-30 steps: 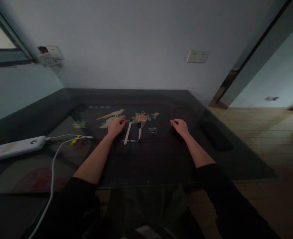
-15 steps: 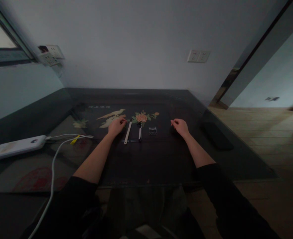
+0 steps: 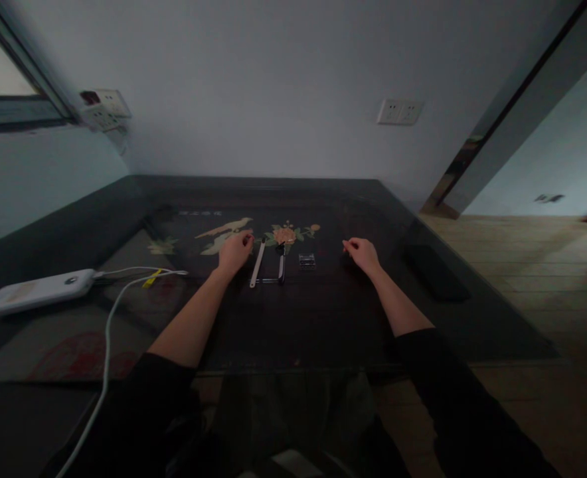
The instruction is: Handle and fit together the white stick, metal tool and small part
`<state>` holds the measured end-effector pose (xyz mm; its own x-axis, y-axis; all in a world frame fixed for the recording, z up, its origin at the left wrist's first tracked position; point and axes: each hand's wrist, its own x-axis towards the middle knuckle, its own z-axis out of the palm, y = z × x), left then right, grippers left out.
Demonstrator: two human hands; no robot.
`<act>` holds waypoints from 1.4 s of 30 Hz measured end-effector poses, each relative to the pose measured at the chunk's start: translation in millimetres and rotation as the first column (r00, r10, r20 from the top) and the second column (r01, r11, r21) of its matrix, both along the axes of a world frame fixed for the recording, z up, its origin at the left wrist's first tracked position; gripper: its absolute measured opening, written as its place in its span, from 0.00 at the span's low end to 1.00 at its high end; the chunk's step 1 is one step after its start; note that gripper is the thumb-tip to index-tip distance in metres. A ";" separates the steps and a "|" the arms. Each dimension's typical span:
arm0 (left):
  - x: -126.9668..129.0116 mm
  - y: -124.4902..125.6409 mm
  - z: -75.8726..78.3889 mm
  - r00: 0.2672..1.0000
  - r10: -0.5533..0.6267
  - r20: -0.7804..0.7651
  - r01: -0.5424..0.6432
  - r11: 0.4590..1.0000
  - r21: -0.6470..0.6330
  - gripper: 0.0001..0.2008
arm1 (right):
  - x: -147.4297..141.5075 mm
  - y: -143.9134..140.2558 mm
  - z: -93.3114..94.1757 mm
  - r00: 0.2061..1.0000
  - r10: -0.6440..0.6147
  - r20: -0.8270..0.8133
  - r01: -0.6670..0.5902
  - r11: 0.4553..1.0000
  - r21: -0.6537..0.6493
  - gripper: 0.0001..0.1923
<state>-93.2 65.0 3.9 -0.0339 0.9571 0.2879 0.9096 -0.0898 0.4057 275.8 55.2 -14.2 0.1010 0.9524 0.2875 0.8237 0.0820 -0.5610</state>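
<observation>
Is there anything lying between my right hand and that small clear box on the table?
Nothing visible. The right hand rests on the dark table, and only bare tabletop shows between it and the small clear box. The white strip and dark tool lie beyond the box, nearer the left hand.

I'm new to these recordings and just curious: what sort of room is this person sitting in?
Probably a room in a home. A dark glass-topped table with a painted bird and flowers stands against a plain wall with sockets, a wooden floor lies to the right, and a white power bank rests on the table.
</observation>
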 end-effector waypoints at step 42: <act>81.9 -57.8 19.2 0.932 -0.221 -0.289 0.148 0.956 -0.252 0.20 | -3.1 -3.4 3.9 1.000 -0.012 0.023 0.013 1.000 -0.027 0.18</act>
<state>-11.2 7.3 23.1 0.2060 0.9779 0.0341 0.9686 -0.2088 0.1347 272.7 51.9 -10.4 0.1067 0.9586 0.2639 0.8370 0.0566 -0.5443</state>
